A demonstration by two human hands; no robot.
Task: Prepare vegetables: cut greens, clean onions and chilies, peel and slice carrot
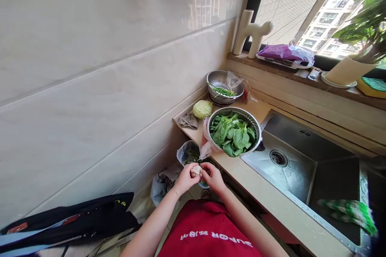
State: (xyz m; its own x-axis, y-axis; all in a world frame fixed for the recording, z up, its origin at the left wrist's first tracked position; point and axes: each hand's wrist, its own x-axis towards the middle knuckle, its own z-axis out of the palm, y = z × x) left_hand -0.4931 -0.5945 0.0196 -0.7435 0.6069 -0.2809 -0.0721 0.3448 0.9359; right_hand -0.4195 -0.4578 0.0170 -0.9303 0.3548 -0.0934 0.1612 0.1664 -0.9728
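Between my two hands is a small whitish garlic bulb [196, 170], held in front of the apron over the bin. My left hand [185, 179] is closed, its fingers and thumb pinching the garlic from the left. From the other side, the fingertips of my right hand [214, 178] press against it. A bin lined with a clear bag [188, 152] stands just below and beyond my hands, with dark green scraps inside. On the counter past them, a steel colander [258, 138] is heaped with green leafy vegetables [233, 132].
A cabbage [202, 109] and a grey cloth [188, 121] lie by the wall. Behind is a steel basin [224, 98] with thin green stalks. The sink [279, 176] on the right has a green-and-white glove [351, 213] over its divider. A potted plant [350, 70] stands on the sill.
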